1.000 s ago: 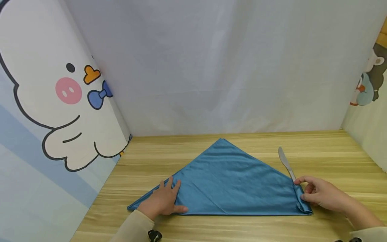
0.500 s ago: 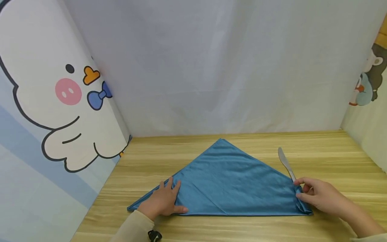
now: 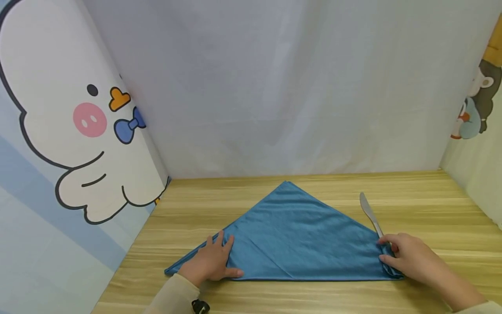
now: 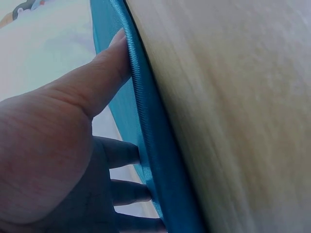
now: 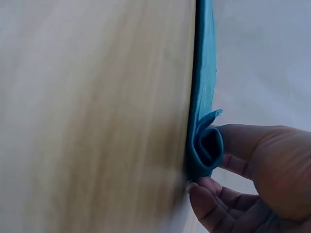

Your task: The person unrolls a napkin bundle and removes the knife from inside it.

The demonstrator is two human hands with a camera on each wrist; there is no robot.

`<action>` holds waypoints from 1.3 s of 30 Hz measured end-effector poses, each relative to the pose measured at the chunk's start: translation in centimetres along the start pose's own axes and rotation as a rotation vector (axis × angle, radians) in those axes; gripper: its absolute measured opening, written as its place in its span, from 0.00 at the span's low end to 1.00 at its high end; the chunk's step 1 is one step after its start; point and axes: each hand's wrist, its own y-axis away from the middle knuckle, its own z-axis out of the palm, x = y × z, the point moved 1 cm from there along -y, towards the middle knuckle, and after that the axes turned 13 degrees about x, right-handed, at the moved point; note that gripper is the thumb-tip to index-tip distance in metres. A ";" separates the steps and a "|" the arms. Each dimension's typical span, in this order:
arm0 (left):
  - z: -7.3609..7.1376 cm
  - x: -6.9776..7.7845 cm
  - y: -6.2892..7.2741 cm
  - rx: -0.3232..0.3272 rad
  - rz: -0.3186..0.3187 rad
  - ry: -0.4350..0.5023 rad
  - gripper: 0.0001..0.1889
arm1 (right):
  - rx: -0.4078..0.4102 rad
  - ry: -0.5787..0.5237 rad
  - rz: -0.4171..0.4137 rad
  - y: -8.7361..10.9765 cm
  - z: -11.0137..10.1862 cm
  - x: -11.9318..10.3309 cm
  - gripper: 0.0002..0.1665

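Note:
A blue satiny cloth napkin (image 3: 306, 235), folded into a wide triangle, lies with its long edge toward me. My left hand (image 3: 211, 259) rests on its left part with fingers spread, the thumb near the front edge. At the right corner my right hand (image 3: 413, 257) pinches the rolled end of the napkin between thumb and fingers. A silver table knife (image 3: 368, 209) sticks out of that roll, blade pointing away; its handle is hidden in the cloth. In the right wrist view the roll (image 5: 206, 150) shows as a spiral, with fingers on both sides.
The napkin lies on a table with a wood-grain top (image 3: 325, 298). A pale curtain (image 3: 294, 87) hangs behind it. Side panels carry cartoon prints, a white bird (image 3: 51, 87) on the left.
My right hand has shifted slightly left, with its thumb further over the roll, and the rolled end has turned inward a little with the knife. The left hand stays in place.

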 end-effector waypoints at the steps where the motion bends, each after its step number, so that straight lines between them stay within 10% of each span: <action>1: 0.0 0.0 0.0 -0.001 0.001 -0.001 0.53 | -0.001 0.007 0.005 -0.1 0.0 -0.1 0.20; 39: 0.1 -0.2 0.0 0.008 0.017 0.004 0.52 | 0.046 0.020 0.096 0.2 -0.4 0.4 0.16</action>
